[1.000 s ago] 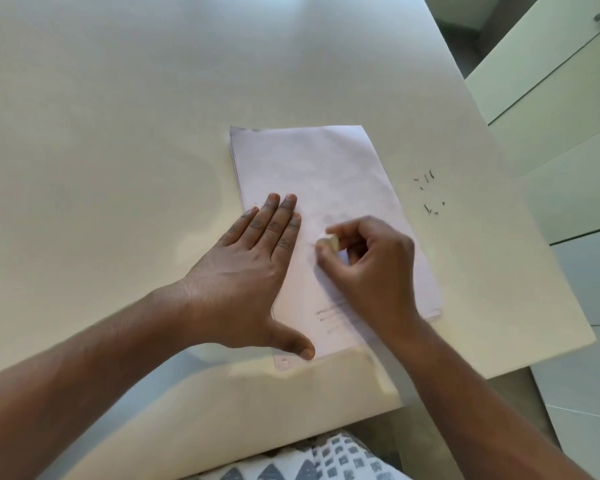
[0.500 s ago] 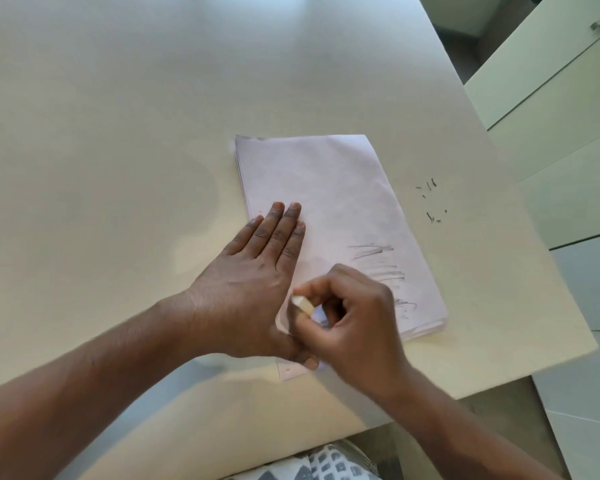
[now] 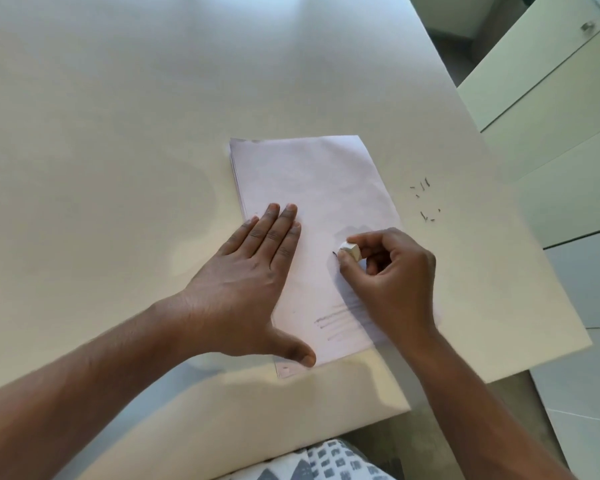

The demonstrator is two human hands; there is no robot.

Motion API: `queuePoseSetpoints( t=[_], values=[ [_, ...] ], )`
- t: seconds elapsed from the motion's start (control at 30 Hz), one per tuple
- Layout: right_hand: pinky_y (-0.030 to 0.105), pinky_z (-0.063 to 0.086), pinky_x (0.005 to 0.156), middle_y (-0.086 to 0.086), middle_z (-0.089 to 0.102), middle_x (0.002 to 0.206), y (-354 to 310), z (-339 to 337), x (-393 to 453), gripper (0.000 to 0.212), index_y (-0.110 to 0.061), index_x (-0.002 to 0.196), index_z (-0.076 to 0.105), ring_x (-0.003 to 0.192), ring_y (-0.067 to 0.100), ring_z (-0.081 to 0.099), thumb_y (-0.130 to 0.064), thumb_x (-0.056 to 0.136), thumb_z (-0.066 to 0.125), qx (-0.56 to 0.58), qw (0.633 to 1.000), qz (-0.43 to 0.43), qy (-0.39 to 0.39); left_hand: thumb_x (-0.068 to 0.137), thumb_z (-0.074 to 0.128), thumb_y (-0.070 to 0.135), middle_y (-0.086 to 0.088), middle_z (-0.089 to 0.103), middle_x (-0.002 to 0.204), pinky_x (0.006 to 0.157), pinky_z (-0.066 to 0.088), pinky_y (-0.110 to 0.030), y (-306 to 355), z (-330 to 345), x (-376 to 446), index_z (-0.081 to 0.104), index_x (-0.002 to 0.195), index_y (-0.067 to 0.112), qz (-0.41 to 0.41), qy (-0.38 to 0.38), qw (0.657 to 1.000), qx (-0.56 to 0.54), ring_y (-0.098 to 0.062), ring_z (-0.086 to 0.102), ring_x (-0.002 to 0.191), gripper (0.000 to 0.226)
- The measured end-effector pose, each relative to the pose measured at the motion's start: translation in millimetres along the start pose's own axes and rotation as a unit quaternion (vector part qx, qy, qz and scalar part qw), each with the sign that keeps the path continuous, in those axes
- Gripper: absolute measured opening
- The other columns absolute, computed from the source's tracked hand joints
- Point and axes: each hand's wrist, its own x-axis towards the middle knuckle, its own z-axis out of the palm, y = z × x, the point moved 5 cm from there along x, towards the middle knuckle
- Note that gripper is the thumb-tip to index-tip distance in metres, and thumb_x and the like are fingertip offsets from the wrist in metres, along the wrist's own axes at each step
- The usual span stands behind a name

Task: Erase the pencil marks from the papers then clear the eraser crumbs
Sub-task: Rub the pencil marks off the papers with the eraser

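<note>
head view: eraser on papers

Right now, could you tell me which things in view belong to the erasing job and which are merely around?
Job: eraser, papers, pencil marks, eraser crumbs, left hand, right hand.
Around: table, cabinet.

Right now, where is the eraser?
In the head view, the eraser is pinched in the right hand, over the right half of the paper stack, right of the flat left hand.
</note>
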Motion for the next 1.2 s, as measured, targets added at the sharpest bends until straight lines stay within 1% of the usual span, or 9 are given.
queuePoseSetpoints(
  t=[0.13,0.23,0.37,0.5,0.57,0.63,0.73,0.9,1.2],
  values=[
    [0.026,0.056,0.065,-0.004,0.074,0.078,12,-8,-11,0.012,-0.015,0.094,0.075,0.067,0.014,0.068,-0.013,0.087,0.084,0.172,0.977,0.128,0.017,0.057,0.037,0.11,0.0,-0.052,0.158,0.128,-0.017,-0.037,-1,-2,-1,-0.037,0.155,0.013,0.004,0.018,1.0,-0.023,-0.014,-0.05,0.144,0.157],
    [0.029,0.058,0.069,0.005,0.072,0.082,13,-13,-9,0.014,-0.006,0.102,0.071,0.069,0.018,0.067,-0.01,0.091,0.078,0.335,0.916,0.222,0.019,0.064,0.034,0.107,0.004,-0.048,0.161,0.128,-0.017,-0.035,-2,-4,-1,-0.034,0.158,0.017,0.006,0.036,0.998,-0.052,-0.009,-0.049,0.144,0.147],
    [0.024,0.061,0.069,0.011,0.072,0.088,1,-8,-10,0.035,-0.005,0.123,0.071,0.074,0.016,0.069,-0.008,0.088,0.071,0.509,0.808,0.291,-0.067,0.071,0.026,0.103,0.004,-0.047,0.162,0.128,-0.017,-0.037,-2,-7,-2,-0.03,0.16,0.016,0.021,0.068,0.996,-0.053,-0.01,-0.049,0.144,0.136],
    [0.022,0.062,0.068,0.014,0.072,0.092,-5,-7,-13,0.03,0.0,0.12,0.075,0.073,0.015,0.07,-0.005,0.092,0.065,0.547,0.766,0.311,-0.131,0.08,0.024,0.098,0.007,-0.042,0.165,0.127,-0.019,-0.036,-3,-10,-4,-0.02,0.164,0.016,0.042,0.123,0.987,-0.095,-0.012,-0.043,0.149,0.125],
    [0.022,0.063,0.069,0.017,0.074,0.094,-8,-5,-18,0.03,0.002,0.121,0.074,0.073,0.016,0.072,-0.002,0.093,0.064,0.55,0.758,0.314,-0.153,0.088,0.035,0.088,0.006,-0.012,0.176,0.129,-0.012,-0.034,-1,-19,-3,0.006,0.168,0.015,0.06,0.203,0.965,-0.157,-0.013,-0.024,0.158,0.112],
    [0.024,0.064,0.072,0.02,0.075,0.098,-11,-4,-21,0.032,0.002,0.124,0.072,0.075,0.017,0.074,-0.001,0.093,0.063,0.548,0.759,0.308,-0.171,0.094,0.056,0.069,0.005,0.041,0.163,0.129,0.017,-0.031,6,-34,-4,0.043,0.157,0.017,0.079,0.311,0.917,-0.239,-0.015,0.018,0.16,0.083],
    [0.025,0.064,0.076,0.021,0.075,0.101,-13,-1,-23,0.031,-0.001,0.125,0.073,0.077,0.018,0.074,-0.001,0.096,0.062,0.533,0.773,0.291,-0.182,0.091,0.08,0.04,0.013,0.071,0.112,0.093,0.051,-0.025,17,-52,-6,0.069,0.128,0.02,0.088,0.395,0.844,-0.352,-0.014,0.064,0.113,0.043],
    [0.023,0.062,0.072,0.02,0.074,0.099,-15,-1,-23,0.028,-0.002,0.12,0.076,0.071,0.017,0.07,-0.002,0.095,0.064,0.516,0.79,0.27,-0.19,0.078,0.092,0.025,0.01,0.072,0.084,0.065,0.053,-0.018,23,-53,7,0.08,0.096,0.017,0.065,0.36,0.804,-0.468,-0.016,0.069,0.073,0.023],
    [0.019,0.06,0.067,0.013,0.068,0.09,-14,-4,-29,0.032,0.004,0.121,0.074,0.07,0.012,0.064,-0.001,0.092,0.062,0.549,0.741,0.288,-0.258,0.067,0.09,0.025,-0.003,0.073,0.067,0.059,0.054,-0.027,18,-43,22,0.073,0.071,0.005,0.072,0.216,0.759,-0.609,-0.016,0.064,0.059,0.026]
  ],
)
